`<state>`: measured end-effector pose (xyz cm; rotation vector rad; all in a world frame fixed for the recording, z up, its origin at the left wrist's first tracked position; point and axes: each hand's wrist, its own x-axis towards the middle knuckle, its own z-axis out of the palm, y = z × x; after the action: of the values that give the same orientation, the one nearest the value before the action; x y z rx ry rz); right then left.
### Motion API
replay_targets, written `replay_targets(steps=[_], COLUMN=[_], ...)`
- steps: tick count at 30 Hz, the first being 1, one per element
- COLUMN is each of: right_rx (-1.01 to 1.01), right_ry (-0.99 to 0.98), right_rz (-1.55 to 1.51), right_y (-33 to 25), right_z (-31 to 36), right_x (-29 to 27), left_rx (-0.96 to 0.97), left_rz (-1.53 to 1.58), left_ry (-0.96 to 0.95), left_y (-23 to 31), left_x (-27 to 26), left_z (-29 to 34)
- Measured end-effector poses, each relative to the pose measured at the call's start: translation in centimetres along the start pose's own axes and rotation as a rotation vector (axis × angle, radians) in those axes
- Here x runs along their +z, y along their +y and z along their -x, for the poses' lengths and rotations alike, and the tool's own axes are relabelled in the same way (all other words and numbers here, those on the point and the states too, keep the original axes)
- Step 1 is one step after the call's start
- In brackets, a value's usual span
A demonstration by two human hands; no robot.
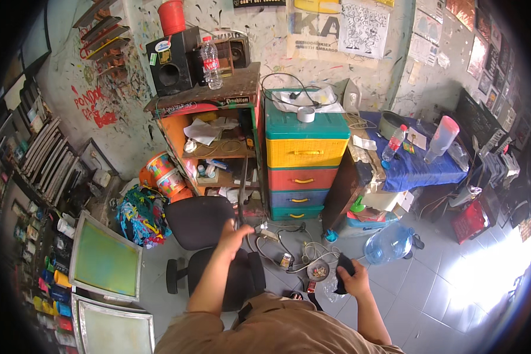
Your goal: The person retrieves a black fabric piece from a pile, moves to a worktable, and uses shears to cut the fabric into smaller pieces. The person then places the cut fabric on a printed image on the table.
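My left hand (233, 241) is raised over the black office chair (200, 221), its fingers bent. A dark narrow strip (242, 192) runs up from between its thumb and fingers, in front of the cabinet; whether the hand grips it is unclear. Low on the right, my right hand (355, 279) is closed round a black, flat, soft-looking item (343, 272). Crumpled clear plastic (331, 290) shows just below that item. A round bowl (318, 271) of small bits stands on the tiles beside it, among tangled cables (312, 251).
Ahead stand a wooden cabinet (230, 147) with a speaker (174, 62) on top and a coloured drawer unit (307, 152). A blue-covered table (422, 168) and a large water jug (389, 243) are on the right. Framed screens (106, 256) lean at left.
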<state>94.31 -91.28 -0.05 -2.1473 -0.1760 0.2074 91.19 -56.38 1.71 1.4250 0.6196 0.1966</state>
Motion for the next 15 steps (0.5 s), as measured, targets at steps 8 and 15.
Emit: replay_targets(steps=[8,15], right_rx=[-0.056,0.074], right_ry=[0.176,0.244], right_rz=[-0.15,-0.148], right_y=[-1.7,-0.5], right_z=[-7.6,-10.2], right_x=[-2.4,-4.3], left_rx=[0.532,0.554], left_rz=[-0.21,-0.875], left_ry=[0.089,0.432], left_y=[14.2,25.3], left_x=[-1.4,0.3], left_z=[-13.4,-30.1])
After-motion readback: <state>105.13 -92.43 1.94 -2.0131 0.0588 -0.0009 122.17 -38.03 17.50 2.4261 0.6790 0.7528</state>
